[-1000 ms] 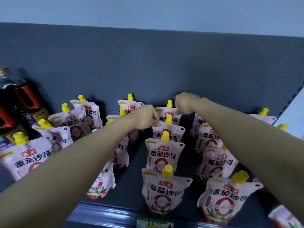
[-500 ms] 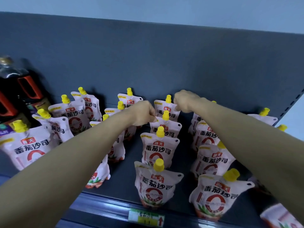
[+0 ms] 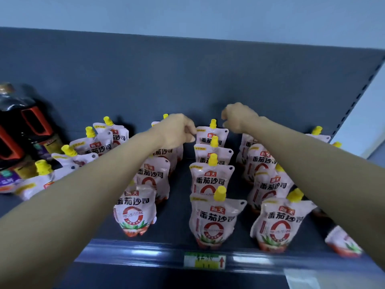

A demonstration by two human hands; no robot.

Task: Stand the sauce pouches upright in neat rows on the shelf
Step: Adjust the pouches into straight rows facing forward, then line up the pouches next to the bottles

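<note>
Reaching to the back of the shelf (image 3: 177,215), a person's left hand (image 3: 177,131) and right hand (image 3: 237,119) flanked the rearmost sauce pouch (image 3: 210,137), upright in the row behind the price tag (image 3: 204,261). Curled left fingers (image 3: 190,132) touched its left corner, grip unclear; curled right fingers (image 3: 226,116) hovered just off its right corner, empty.

Both arms of the person are bare as far as the view shows them. The left forearm (image 3: 83,195) and the right forearm (image 3: 323,163) look smooth and even, very broad at the lower edge of the view and narrowing toward the wrists. The wrists are bare too. The left hand (image 3: 177,130) and the right hand (image 3: 239,117) are bare and look small and rounded. Their fingers are blurred, so nails or skin lines cannot be made out.
</note>
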